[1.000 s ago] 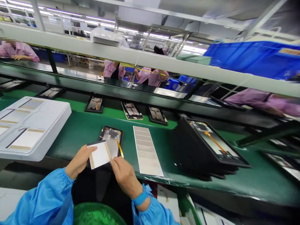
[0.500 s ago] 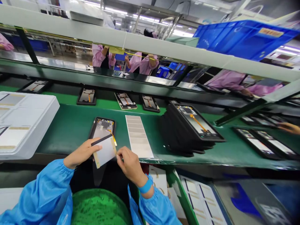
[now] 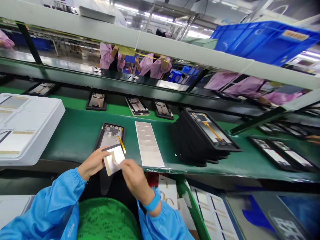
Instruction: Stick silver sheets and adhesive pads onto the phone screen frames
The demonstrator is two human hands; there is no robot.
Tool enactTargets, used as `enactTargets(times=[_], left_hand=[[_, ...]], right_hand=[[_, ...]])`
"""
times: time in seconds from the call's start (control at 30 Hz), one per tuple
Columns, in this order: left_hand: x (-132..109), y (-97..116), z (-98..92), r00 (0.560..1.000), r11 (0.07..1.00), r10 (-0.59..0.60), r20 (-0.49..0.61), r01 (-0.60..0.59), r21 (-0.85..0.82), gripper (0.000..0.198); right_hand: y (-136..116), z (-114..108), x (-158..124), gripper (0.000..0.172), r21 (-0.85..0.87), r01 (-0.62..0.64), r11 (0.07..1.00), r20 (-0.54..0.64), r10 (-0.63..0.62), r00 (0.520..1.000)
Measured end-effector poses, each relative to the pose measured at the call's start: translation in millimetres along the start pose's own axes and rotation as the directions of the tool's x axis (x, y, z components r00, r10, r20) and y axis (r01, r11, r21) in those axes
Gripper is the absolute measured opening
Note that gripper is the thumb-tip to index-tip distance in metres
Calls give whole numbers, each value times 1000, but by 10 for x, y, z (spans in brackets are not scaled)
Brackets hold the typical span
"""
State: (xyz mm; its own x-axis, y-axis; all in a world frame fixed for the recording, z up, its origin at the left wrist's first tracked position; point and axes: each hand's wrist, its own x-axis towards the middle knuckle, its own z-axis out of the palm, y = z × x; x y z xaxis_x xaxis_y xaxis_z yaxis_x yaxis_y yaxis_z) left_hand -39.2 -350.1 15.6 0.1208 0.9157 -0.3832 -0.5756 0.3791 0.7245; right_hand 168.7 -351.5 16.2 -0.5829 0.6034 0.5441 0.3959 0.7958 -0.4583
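- The left hand (image 3: 93,163) is gripping a white adhesive sheet (image 3: 114,159) with tan edge strips, at lower middle of the frame.
- The right hand (image 3: 135,176) is blurred and is reaching the sheet's right side, so its grip cannot be told.
- The hands are working close together, both at this sheet.
- The sheet is hanging over the lower part of an open black device housing (image 3: 110,135).
- A long backing sheet (image 3: 149,144) is lying just right of the housing on the green conveyor belt (image 3: 72,146).
- A stack of black housings (image 3: 202,140) is standing at middle right.
- A white foam tray (image 3: 47,123) is sitting at the left edge.
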Motion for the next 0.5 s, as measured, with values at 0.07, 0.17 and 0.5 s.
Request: enactTargets(times=[0.07, 0.17, 0.5], left_hand=[[5, -18, 28, 1000, 999, -14, -8, 13, -45, 48], [-5, -25, 39, 998, 995, -63, -13, 61, -79, 64], [1, -139, 94, 995, 984, -68, 67, 77, -159, 46]], right_hand=[[-144, 64, 22, 27, -31, 147, 989, 150, -141, 979], [-231, 77, 54, 21, -91, 239, 967, 255, -210, 944], [-177, 184, -48, 22, -232, 348, 908, 277, -281, 919]])
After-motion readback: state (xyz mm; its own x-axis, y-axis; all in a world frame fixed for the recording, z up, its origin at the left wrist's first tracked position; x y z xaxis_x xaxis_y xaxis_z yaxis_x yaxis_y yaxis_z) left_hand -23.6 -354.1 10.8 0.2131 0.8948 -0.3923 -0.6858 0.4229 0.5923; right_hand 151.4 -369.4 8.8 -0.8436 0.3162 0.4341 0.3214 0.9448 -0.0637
